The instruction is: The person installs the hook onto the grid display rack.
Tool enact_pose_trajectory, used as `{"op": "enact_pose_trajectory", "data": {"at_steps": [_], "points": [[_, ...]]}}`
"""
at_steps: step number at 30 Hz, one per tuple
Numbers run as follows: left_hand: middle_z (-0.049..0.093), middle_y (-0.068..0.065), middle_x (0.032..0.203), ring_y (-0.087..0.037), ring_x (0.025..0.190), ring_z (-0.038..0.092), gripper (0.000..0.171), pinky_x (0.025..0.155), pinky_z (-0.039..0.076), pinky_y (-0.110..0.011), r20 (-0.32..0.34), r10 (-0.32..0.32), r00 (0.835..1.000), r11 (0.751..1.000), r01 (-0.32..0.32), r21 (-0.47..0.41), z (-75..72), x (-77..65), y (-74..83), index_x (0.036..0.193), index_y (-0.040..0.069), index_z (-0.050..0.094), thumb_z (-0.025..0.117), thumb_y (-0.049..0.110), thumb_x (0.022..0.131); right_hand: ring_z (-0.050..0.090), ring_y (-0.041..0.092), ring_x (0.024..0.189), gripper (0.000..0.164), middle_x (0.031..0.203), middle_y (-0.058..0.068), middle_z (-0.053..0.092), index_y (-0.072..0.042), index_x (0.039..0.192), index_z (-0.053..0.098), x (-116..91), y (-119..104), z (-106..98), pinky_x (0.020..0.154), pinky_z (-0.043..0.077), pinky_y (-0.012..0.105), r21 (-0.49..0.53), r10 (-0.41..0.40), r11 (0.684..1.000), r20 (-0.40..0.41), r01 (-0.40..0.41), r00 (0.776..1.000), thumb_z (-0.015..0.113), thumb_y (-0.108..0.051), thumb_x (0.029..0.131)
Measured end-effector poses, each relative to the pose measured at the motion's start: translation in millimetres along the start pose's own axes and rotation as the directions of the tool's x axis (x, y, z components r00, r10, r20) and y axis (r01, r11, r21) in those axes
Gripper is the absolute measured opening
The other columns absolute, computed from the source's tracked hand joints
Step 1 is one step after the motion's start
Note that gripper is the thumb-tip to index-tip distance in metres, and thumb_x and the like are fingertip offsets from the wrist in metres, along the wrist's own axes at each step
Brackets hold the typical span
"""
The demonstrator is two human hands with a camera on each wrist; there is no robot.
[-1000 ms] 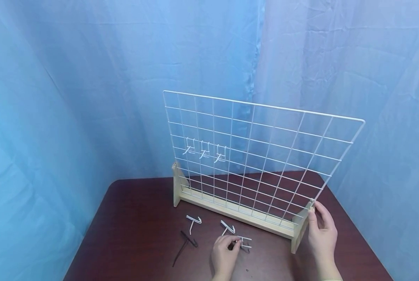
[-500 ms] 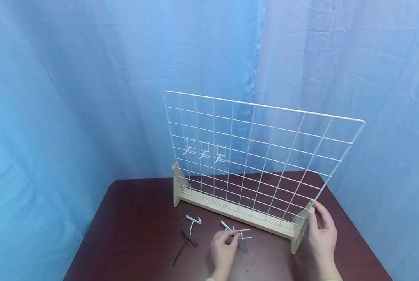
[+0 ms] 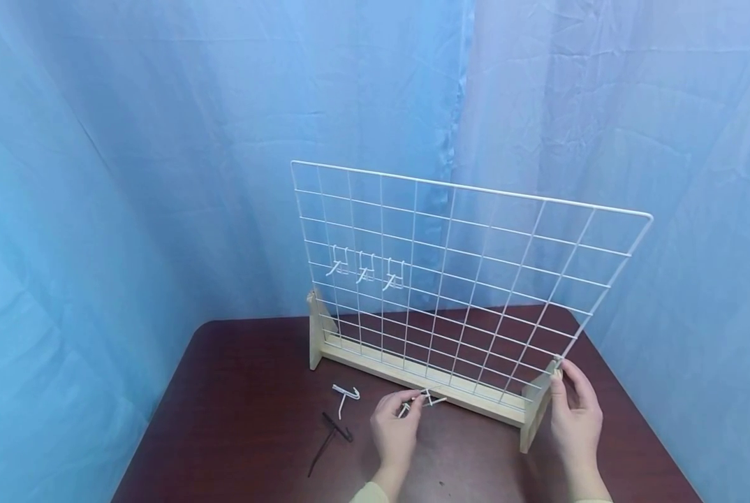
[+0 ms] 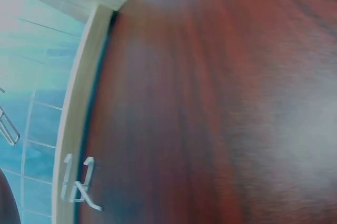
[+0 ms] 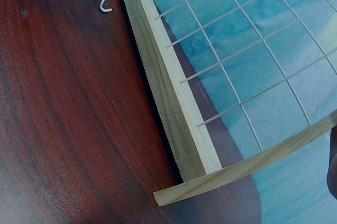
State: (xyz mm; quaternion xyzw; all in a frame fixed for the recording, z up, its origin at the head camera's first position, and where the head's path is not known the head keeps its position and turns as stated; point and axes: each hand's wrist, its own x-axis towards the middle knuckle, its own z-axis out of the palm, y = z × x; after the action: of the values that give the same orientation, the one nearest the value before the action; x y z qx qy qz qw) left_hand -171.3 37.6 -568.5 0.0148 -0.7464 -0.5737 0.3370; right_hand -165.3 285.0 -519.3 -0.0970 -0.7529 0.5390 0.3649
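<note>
My left hand [image 3: 395,433] pinches a white double-prong wire hook [image 3: 436,401] in front of the stand's wooden base, its prongs pointing right. My right hand [image 3: 577,412] grips the top of the wooden side foot [image 3: 536,402] at the right end of the stand. A white wire grid panel [image 3: 455,186] stands upright in the base, with three white hooks [image 3: 392,281] hung side by side on its left half. Behind my left fingers, another white hook [image 3: 403,411] is mostly hidden. In the left wrist view, a white hook [image 4: 79,186] overlaps the base [image 4: 79,87].
On the dark red table [image 3: 249,391], left of my left hand, lie a white hook [image 3: 343,397] and a longer black hook [image 3: 332,434]. The stand's left foot [image 3: 317,332] is upright. Blue curtains [image 3: 161,175] hang around the table.
My left hand has lifted the white hook and carried it toward the base, turning it so it tilts. My right hand has stayed at the right foot.
</note>
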Motion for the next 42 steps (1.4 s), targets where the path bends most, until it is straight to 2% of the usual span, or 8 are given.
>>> {"op": "enact_pose_trajectory", "data": {"at_steps": [6,10,14,20,25,30,34,42], "points": [[0.07,0.011,0.081,-0.015,0.067,0.061,0.014,0.055,0.049,-0.022,-0.011,-0.026,1.0,0.999,0.026,-0.038,0.3,14.1,13.6,0.083,0.018,0.078,0.086,0.009,0.075,0.053,-0.006,0.114,0.032,0.127,-0.014,0.057,0.001,0.131,0.06,0.1,0.1,0.0,0.096,0.042,0.01,-0.015,-0.002,1.0,-0.003,0.002,1.0,0.058,-0.004,0.099],[0.069,0.009,0.079,-0.011,0.061,0.058,0.012,0.05,0.046,-0.019,-0.034,-0.021,0.999,0.997,0.018,-0.081,1.5,25.2,23.1,0.083,0.016,0.079,0.085,0.009,0.076,0.053,-0.006,0.114,0.032,0.129,-0.012,0.057,0.0,0.131,0.06,0.2,0.4,0.1,0.096,0.042,0.01,-0.026,0.008,1.0,-0.003,-0.008,1.0,0.057,-0.005,0.1],[0.072,0.007,0.081,-0.009,0.07,0.064,0.01,0.06,0.051,-0.02,-0.06,-0.006,0.998,0.993,-0.001,-0.118,3.0,36.5,33.1,0.084,0.014,0.079,0.085,0.011,0.077,0.052,-0.007,0.114,0.033,0.127,-0.014,0.056,0.002,0.131,0.059,0.9,1.7,-0.2,0.096,0.041,0.01,-0.025,0.01,1.0,-0.002,-0.01,1.0,0.058,-0.004,0.099],[0.074,0.0,0.083,-0.018,0.079,0.07,0.01,0.071,0.054,-0.028,-0.115,0.043,0.992,0.986,-0.06,-0.155,4.6,53.1,49.6,0.085,0.01,0.079,0.085,0.008,0.077,0.052,-0.008,0.114,0.033,0.128,-0.016,0.054,0.005,0.132,0.057,1.0,2.1,-0.6,0.097,0.041,0.01,-0.029,0.019,0.999,0.002,-0.019,1.0,0.056,0.0,0.099],[0.075,0.003,0.084,-0.017,0.083,0.07,0.009,0.079,0.054,-0.029,-0.121,0.0,0.993,0.984,-0.022,-0.178,4.0,66.0,63.6,0.086,0.012,0.079,0.084,0.012,0.079,0.05,-0.011,0.112,0.032,0.125,-0.018,0.054,0.007,0.13,0.057,-1.3,-11.2,-0.3,0.098,0.041,0.011,-0.037,0.005,0.999,0.004,-0.005,1.0,0.055,0.002,0.099],[0.075,0.005,0.084,-0.015,0.084,0.069,0.009,0.08,0.054,-0.029,-0.118,-0.039,0.992,0.978,0.014,-0.206,4.6,78.0,73.0,0.086,0.013,0.079,0.084,0.013,0.079,0.05,-0.009,0.113,0.032,0.124,-0.019,0.054,0.008,0.131,0.056,-2.1,-13.6,-0.5,0.098,0.04,0.011,-0.012,-0.034,0.999,0.015,0.034,0.999,0.054,0.002,0.099],[0.075,0.004,0.083,-0.016,0.082,0.07,0.009,0.077,0.053,-0.027,-0.133,-0.024,0.991,0.974,-0.007,-0.227,6.0,87.2,80.6,0.086,0.013,0.079,0.084,0.01,0.079,0.049,-0.009,0.115,0.033,0.127,-0.016,0.055,0.007,0.132,0.055,0.1,0.1,-0.2,0.098,0.04,0.011,-0.03,-0.027,0.999,0.015,0.028,1.0,0.054,0.002,0.099],[0.075,0.003,0.083,-0.017,0.08,0.069,0.009,0.074,0.053,-0.026,-0.17,-0.002,0.985,0.962,-0.044,-0.268,10.0,100.3,97.8,0.086,0.01,0.079,0.083,0.008,0.079,0.051,-0.006,0.116,0.034,0.13,-0.013,0.056,0.003,0.134,0.056,0.1,4.0,-0.4,0.098,0.04,0.011,-0.008,-0.011,1.0,0.016,0.011,1.0,0.054,-0.001,0.1]]}}
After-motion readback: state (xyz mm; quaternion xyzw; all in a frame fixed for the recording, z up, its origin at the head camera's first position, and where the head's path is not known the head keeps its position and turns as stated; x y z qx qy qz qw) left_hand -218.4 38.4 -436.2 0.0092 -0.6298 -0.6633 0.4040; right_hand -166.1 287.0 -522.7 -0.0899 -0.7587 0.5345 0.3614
